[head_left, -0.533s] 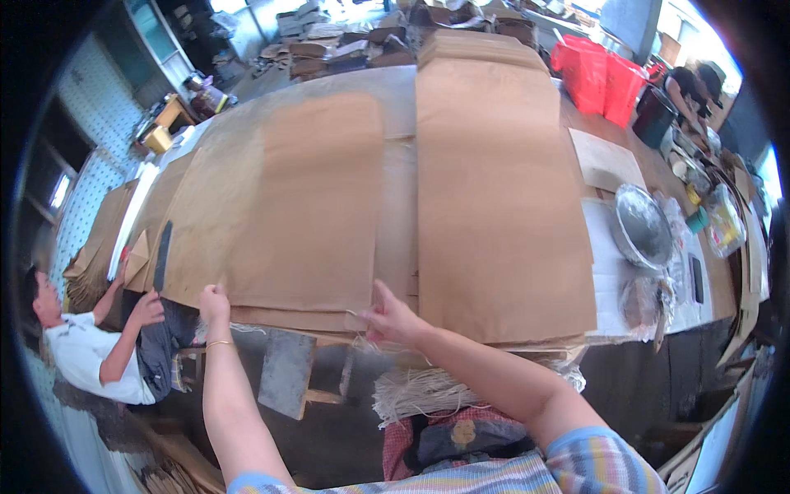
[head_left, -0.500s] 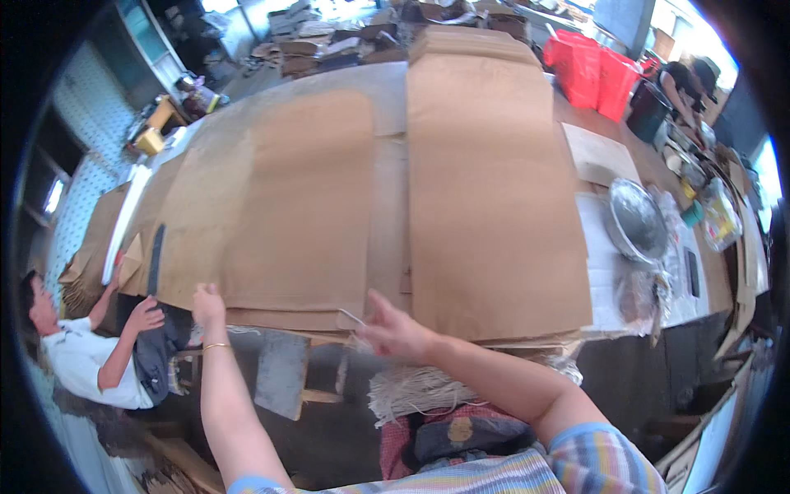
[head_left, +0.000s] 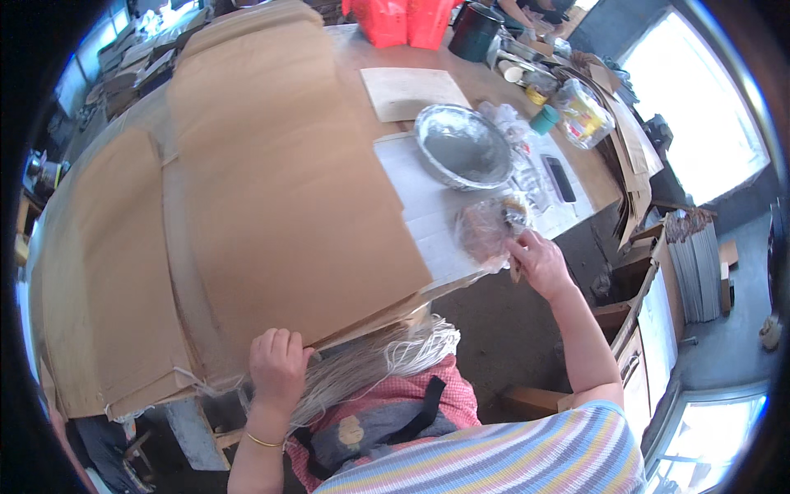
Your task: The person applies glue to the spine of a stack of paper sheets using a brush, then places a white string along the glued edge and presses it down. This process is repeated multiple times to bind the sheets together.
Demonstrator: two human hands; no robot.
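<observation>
My left hand (head_left: 278, 368) rests on the near edge of a stack of large brown paper sheets (head_left: 280, 181), fingers lying on the top sheet and thumb apart. To the right, my right hand (head_left: 541, 262) is closed around the handle of what looks like a brush (head_left: 515, 216). Its pale-smeared head points away from me, beside a clear plastic bag (head_left: 480, 233) with something pinkish inside. Beyond the brush stands a grey metal basin (head_left: 465, 148), whitish smears on its rim. Another stack of brown paper (head_left: 115, 272) lies to the left.
White strings (head_left: 395, 358) hang below the table edge at my lap. A dark phone-like slab (head_left: 559, 179), a green-lidded container (head_left: 545, 120) and a pale board (head_left: 414, 93) lie around the basin. Red bags (head_left: 403, 20) and a dark bucket (head_left: 476, 33) stand farther back, near another person's arms.
My view has swung to the right. My right hand has left the paper edge and now grips the brush. My left hand has shifted right to the larger stack's near edge.
</observation>
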